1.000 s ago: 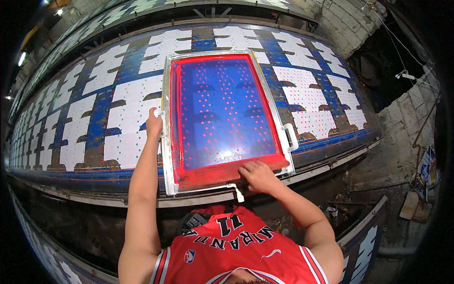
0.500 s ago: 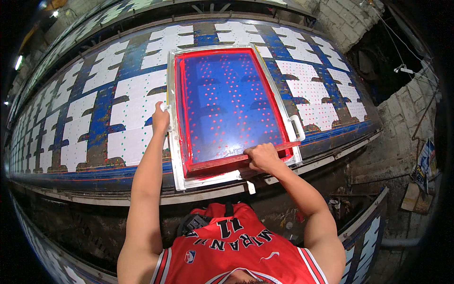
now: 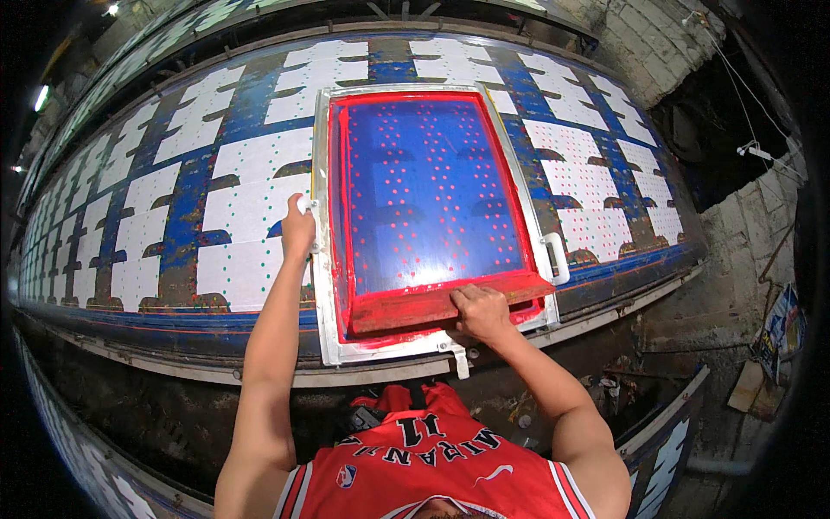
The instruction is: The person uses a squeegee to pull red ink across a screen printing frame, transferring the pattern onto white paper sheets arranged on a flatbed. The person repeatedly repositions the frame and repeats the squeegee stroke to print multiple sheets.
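Note:
A silver-framed printing screen [image 3: 322,285] lies on the long table, its blue mesh [image 3: 424,199] dotted with rows of pinkish-red spots and bordered in red ink. My left hand [image 3: 298,229] is closed around the white handle [image 3: 303,205] on the screen's left side. Across the near end of the mesh runs a wide wooden squeegee [image 3: 398,310], stained red and tilted so its broad face shows. My right hand [image 3: 482,311] grips it right of the middle, fingers over its top edge. Its lower edge is hidden. A second white handle [image 3: 556,258] sits untouched on the screen's right side.
White cut pieces with green dots [image 3: 259,190] lie left of the screen; pieces with red dots [image 3: 584,190] lie to the right. The table's near rail [image 3: 605,313] runs below the screen. A brick wall [image 3: 743,221] and hanging cables [image 3: 754,149] stand at right.
The squeegee has tilted, showing more of its broad face, with my right hand still on it. My left hand stays at the handle. The whole view has shifted slightly.

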Tool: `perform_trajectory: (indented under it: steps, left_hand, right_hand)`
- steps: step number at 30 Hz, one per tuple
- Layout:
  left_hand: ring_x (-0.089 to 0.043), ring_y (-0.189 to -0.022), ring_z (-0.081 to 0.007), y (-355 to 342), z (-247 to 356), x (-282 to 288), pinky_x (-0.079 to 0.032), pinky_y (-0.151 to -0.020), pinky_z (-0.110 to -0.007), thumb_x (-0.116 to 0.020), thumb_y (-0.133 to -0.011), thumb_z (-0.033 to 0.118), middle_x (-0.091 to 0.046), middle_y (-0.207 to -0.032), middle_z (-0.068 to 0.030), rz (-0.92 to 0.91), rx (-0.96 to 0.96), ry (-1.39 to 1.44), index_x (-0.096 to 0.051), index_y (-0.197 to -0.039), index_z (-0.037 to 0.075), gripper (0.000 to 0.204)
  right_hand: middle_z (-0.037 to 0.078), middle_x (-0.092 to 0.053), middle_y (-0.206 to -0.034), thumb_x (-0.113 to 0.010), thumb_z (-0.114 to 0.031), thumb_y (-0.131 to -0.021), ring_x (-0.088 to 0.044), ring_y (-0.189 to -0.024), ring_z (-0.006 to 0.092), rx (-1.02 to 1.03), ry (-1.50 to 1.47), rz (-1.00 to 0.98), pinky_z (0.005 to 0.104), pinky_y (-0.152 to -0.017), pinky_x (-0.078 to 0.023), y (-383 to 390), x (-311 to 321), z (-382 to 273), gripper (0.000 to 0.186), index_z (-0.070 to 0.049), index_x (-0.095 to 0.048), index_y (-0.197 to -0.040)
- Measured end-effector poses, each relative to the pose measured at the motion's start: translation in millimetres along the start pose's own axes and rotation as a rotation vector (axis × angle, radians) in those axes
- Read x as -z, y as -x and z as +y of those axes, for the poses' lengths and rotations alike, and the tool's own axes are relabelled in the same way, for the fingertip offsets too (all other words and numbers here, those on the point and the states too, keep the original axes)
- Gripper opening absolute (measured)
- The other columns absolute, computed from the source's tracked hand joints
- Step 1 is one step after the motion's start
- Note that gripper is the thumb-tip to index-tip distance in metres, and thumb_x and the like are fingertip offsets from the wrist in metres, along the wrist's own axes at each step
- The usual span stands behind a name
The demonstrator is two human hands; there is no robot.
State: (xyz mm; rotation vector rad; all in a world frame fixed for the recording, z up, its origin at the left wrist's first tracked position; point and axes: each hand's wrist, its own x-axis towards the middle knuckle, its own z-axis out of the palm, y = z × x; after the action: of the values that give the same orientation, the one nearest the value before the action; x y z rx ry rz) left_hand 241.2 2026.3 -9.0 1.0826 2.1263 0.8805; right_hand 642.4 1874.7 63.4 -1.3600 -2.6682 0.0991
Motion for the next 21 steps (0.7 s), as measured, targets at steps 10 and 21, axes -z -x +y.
perform_trajectory:
  steps: [10, 21]
  left_hand:
    - [-0.069, -0.086, -0.0471, 0.2, -0.9, -1.7, -0.050, -0.077, -0.054, -0.058, -0.096, 0.011, -0.070, -0.089, -0.0299, 0.034, -0.007, -0.005, -0.046, -0.144, 0.018, 0.050]
    - [-0.068, -0.075, -0.0443, 1.1, 7.9, 0.7, -0.047, -0.071, -0.054, -0.059, -0.096, 0.011, -0.067, -0.077, -0.0261, 0.047, 0.004, -0.065, -0.048, -0.142, 0.018, 0.048]
  right_hand:
    - [0.012, -0.071, -0.084, -0.079, -0.021, -0.065, -0.073, -0.073, 0.0309, 0.009, 0.126, 0.074, 0.0469, -0.063, -0.059, -158.3, -26.8, 90.2, 0.027, -0.009, -0.069, -0.086]
    - [0.014, -0.074, -0.083, -0.071, -0.020, -0.072, -0.074, -0.072, 0.0343, 0.028, 0.194, 0.143, 0.0477, -0.064, -0.059, -354.7, -40.3, 189.1, 0.015, -0.009, -0.072, -0.081]
